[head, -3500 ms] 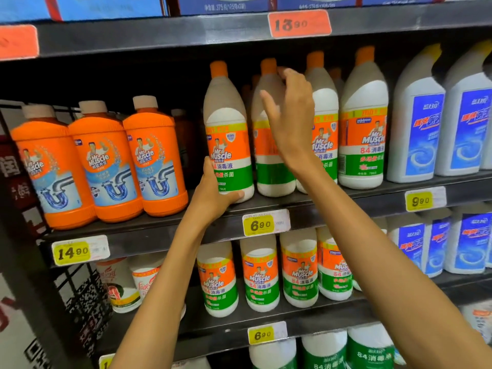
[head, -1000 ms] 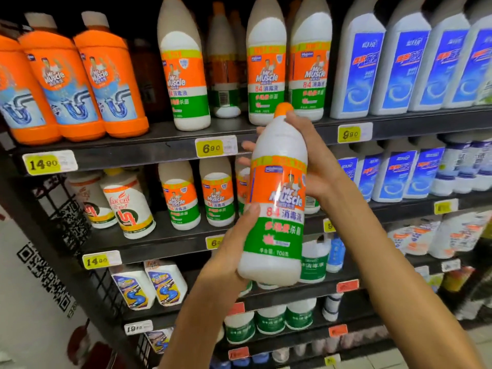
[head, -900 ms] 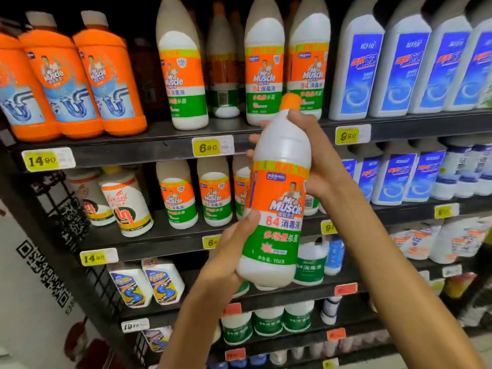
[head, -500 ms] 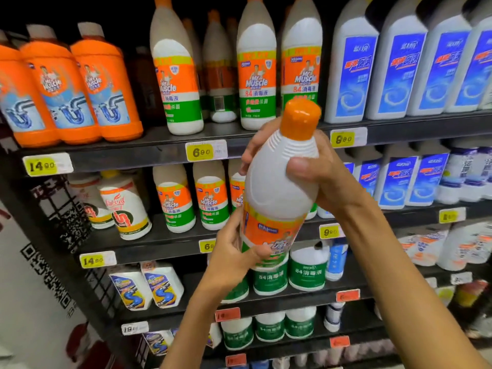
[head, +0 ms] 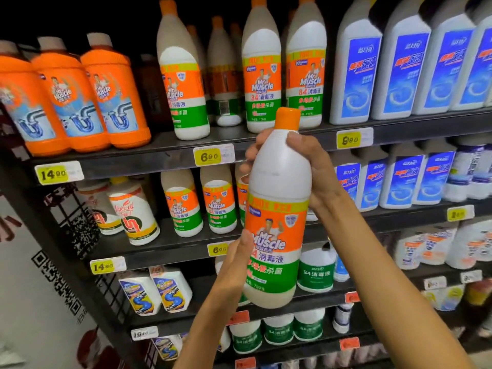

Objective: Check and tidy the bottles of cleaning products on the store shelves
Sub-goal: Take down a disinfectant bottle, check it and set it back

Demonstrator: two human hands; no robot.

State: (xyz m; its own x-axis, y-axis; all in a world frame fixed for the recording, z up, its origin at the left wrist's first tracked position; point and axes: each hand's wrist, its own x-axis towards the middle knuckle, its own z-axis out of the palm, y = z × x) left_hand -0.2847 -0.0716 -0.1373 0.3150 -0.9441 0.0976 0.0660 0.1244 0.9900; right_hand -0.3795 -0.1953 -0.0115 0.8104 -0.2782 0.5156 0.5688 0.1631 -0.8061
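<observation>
Bottle [head: 277, 222] upright, both hands' fingers curled round it, L hand [head: 234, 265] hides label edge (R hand [head: 316, 169] near neck).

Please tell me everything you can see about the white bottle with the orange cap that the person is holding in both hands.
The white plastic bottle with an orange screw cap is held nearly upright in front of the dark store shelves. Its cap is on. An orange and green label reading "Mr Muscle" and "84" faces the camera. The right hand grips its bare white shoulder; the left hand holds its lower body on the left side. It touches no shelf.
</observation>
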